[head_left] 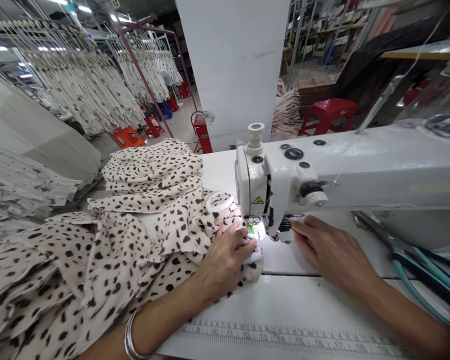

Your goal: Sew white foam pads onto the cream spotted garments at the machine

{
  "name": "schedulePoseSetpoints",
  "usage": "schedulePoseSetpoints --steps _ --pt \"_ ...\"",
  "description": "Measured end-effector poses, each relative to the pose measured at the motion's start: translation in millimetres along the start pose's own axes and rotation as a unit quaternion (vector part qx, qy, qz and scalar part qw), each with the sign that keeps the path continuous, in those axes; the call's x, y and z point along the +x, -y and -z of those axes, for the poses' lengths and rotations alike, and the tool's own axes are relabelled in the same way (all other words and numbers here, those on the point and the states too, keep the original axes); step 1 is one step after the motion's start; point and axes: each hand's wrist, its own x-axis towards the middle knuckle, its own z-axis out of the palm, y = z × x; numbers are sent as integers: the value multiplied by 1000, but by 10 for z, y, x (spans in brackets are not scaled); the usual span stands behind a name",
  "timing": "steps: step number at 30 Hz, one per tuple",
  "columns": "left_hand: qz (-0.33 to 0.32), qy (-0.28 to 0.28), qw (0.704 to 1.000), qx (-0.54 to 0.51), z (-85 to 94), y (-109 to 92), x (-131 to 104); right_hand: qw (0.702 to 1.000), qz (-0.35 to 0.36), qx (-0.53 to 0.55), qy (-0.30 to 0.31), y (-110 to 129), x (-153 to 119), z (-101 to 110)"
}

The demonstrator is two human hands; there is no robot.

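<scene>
Cream fabric with dark spots [180,227] lies bunched over the left of the table, its right edge under the needle area of a white sewing machine [375,175]. My left hand [223,260] holds that edge just before the lit presser foot [251,227], thumb and fingers closed on the cloth. A white ring-shaped piece [219,203] rests on the fabric behind my fingers. To the right, my right hand [333,250] has thumb and fingertips closed at a small dial [285,231] low on the machine head. My fingers partly hide both the cloth edge and the dial.
Scissors [405,250] with teal and black handles lie under the machine arm at right. A printed ruler scale [285,337] runs along the table's front. Behind stand a white pillar [236,70], a red stool [330,112] and racks of hanging garments [82,85].
</scene>
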Motion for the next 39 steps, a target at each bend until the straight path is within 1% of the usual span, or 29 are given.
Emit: schedulePoseSetpoints --steps 4,7,10,12,14,17,20,25,29,39 --pt "6 -24 999 -38 23 -8 12 999 29 43 3 -38 -95 61" --pt "27 -7 998 -64 55 -6 -32 997 48 59 8 -21 -110 74" --pt "45 19 996 -73 75 -5 -129 996 51 67 -7 -4 -115 69" --pt "54 18 996 -71 79 -3 -188 995 57 78 -11 13 -127 65" --pt "60 8 996 -69 77 0 -222 994 63 94 -3 44 -144 64" --pt "72 4 994 -78 68 10 -229 991 66 117 8 119 -164 56" --pt "87 6 991 -101 56 25 -221 989 68 133 -2 183 -169 15" --pt "88 -3 989 -118 50 38 -221 991 76 108 -29 188 -137 -84" --pt "100 -7 987 -125 57 28 -219 992 84 84 -49 157 -104 -97" --pt "100 -14 986 -132 43 40 -236 992 90 77 -50 177 -96 -113"
